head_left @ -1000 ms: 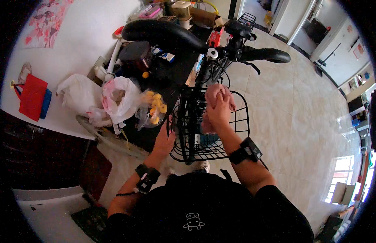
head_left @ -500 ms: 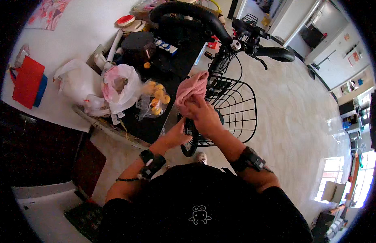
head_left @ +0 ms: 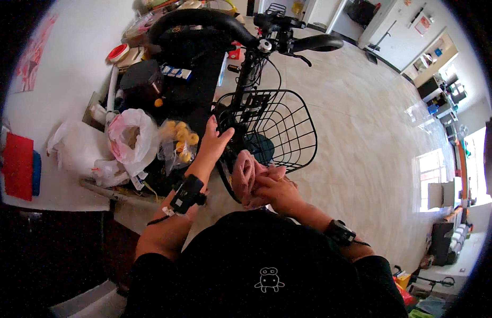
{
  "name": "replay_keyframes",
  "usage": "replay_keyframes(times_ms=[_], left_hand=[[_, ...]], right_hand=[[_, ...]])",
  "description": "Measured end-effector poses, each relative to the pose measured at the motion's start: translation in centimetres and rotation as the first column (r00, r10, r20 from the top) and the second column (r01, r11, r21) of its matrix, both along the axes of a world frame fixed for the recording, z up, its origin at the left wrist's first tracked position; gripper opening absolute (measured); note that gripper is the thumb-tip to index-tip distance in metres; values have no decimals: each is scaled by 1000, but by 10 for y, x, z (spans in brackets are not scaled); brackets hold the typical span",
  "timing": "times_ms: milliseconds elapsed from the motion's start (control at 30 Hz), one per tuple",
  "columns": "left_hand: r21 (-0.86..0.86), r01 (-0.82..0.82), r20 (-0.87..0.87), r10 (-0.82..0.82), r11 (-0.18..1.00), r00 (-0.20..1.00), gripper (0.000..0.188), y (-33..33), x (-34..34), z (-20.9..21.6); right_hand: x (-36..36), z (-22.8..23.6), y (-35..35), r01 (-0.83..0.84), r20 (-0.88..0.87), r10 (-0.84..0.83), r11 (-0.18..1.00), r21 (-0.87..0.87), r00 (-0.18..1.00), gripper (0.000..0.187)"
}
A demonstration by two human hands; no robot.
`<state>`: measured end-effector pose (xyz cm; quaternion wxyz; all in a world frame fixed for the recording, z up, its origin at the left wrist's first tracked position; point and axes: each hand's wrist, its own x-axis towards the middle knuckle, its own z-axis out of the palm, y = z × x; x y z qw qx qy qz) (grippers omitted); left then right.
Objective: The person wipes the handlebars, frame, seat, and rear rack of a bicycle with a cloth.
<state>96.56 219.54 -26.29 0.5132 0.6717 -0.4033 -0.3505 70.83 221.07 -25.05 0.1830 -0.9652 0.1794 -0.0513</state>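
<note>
The right hand [head_left: 280, 192] has its grip around a bunched pink cloth [head_left: 246, 177] near the wire basket [head_left: 282, 126]; the left hand [head_left: 214, 142], its grip wide, is beside the basket.

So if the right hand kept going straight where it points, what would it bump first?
Past the pink cloth it's holding, the right hand would probably bump the bike's front wheel, though depth is hard to judge here.

White plastic bag [head_left: 145, 153] beside clear bag of yellow items [head_left: 172, 148] on black tabletop [head_left: 195, 100]; dark container [head_left: 142, 79] beyond.
</note>
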Motion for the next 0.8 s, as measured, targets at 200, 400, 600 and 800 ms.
replay_keyframes(times_ms=[200,400,600,800], left_hand=[[214,-111,252,55,970,966,67,-12,-18,30],[157,-83,224,46,984,974,64,-9,-16,14],[66,-48,266,29,997,963,62,-11,-21,6],[-5,-17,155,18,1000,988,63,-6,-12,-8]], right_hand=[[-66,-31,-79,493,-45,-642,540,682,765,37],[23,-17,-145,75,325,-801,416,906,503,45],[161,-58,-120,289,437,-480,853,435,760,63],[161,-138,-118,293,-123,-272,772,565,954,64]])
